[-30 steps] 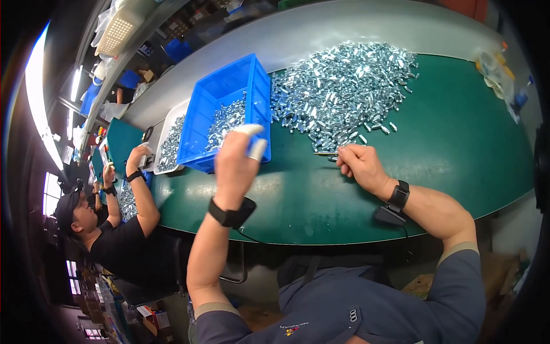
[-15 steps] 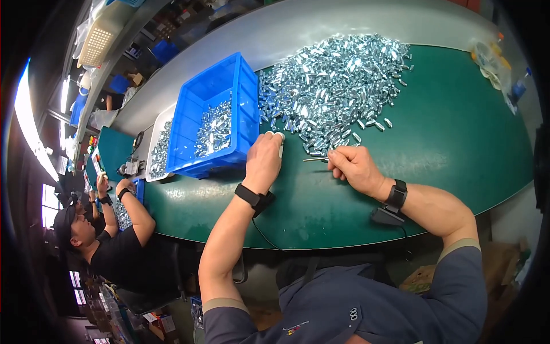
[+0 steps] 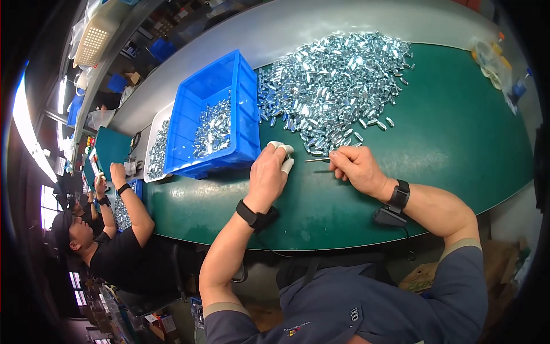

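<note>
My right hand (image 3: 360, 171) is closed around a thin metal rod (image 3: 316, 160), which points left toward my other hand. My left hand (image 3: 268, 175) is over the table beside the blue bin (image 3: 246, 109), with white finger cots (image 3: 277, 145) on its fingertips. Its fingers are bent, with a gap between thumb and forefinger, and I see nothing between them. Just beyond both hands spreads a large heap of small shiny metal pieces (image 3: 338, 80). More such pieces (image 3: 213, 129) lie in the bottom of the bin.
A white tray (image 3: 153, 137) of metal pieces stands left of the bin on the green table (image 3: 452, 137). At far left, a co-worker (image 3: 117, 241) in black sits with raised hands. A clear bag (image 3: 492, 63) and a blue-capped bottle (image 3: 518, 89) are at the right edge.
My left hand has moved slightly right and away from the bin, its fingers turning toward the rod. My right hand has barely moved. The co-worker's nearer hand has risen.
</note>
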`<state>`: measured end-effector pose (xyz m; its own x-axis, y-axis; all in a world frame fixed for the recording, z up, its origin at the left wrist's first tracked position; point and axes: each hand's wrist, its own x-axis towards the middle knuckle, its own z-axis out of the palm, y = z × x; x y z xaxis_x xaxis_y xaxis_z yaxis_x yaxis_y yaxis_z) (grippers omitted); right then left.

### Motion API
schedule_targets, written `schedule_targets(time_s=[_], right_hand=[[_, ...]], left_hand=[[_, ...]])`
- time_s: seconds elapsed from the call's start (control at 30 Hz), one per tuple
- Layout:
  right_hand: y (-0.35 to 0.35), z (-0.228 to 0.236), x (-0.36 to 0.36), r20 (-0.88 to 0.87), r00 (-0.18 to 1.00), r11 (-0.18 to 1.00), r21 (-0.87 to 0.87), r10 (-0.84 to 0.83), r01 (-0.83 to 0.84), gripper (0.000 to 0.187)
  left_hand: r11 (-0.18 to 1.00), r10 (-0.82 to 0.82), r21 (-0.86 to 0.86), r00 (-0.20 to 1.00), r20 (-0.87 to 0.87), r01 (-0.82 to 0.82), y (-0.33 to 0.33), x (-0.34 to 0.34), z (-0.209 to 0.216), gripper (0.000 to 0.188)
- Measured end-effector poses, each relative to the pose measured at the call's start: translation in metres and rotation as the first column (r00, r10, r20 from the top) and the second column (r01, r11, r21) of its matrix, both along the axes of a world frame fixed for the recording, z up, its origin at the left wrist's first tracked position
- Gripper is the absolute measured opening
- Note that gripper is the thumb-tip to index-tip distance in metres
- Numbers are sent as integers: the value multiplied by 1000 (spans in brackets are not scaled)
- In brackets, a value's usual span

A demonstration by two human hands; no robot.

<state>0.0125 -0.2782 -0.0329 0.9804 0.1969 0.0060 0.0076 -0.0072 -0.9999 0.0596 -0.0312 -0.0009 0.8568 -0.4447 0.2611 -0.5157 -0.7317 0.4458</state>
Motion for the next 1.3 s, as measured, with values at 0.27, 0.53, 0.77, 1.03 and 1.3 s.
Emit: schedule_targets(time_s=[0.27, 0.53, 0.77, 1.03, 1.3], right_hand=[[0, 0, 2, 31, 1000, 1000, 11, -3, 3, 38], [6, -1, -4, -9, 999, 999, 11, -43, 43, 34], [5, -10, 0, 37, 999, 998, -68, 17, -14, 33], [2, -18, 4, 55, 997, 997, -52, -57, 60, 35], [-4, -15, 5, 17, 1000, 997, -80, -12, 13, 36]], left_hand=[[990, -85, 123, 981, 176, 64, 6, -3, -3, 21], [983, -78, -146, 972, 223, 112, 2, -22, -5, 18], [945, -62, -324, 998, -31, 49, -4, -46, 2, 16], [916, -44, -401, 994, -100, 0, 0, -41, -8, 14], [836, -127, -547, 956, -265, -40, 4, -34, -13, 13]])
